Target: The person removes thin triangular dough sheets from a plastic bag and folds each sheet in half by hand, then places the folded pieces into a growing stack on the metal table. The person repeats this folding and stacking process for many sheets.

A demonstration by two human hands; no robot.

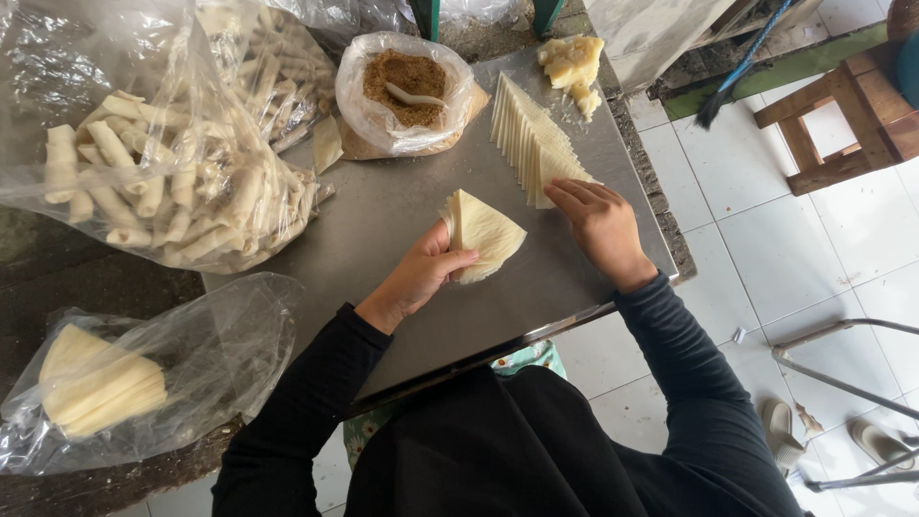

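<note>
My left hand [418,276] grips a pale triangular pastry wrapper [486,234], pinching it at its near corner over the steel tray [402,220]. My right hand [603,228] rests palm down, its fingertips on the near end of a fanned row of triangular wrappers [528,142]. Further back stands an open plastic bag of brown crumbly filling [407,91] with a pale spoon lying in it. A lump of yellowish dough [572,65] lies at the tray's far corner.
A big clear bag of rolled pastries [163,187] sits left of the tray. A smaller bag of stacked wrappers [100,383] lies near left. On the right are white floor tiles, a wooden stool [847,115], a broom [732,81] and sandals [780,431].
</note>
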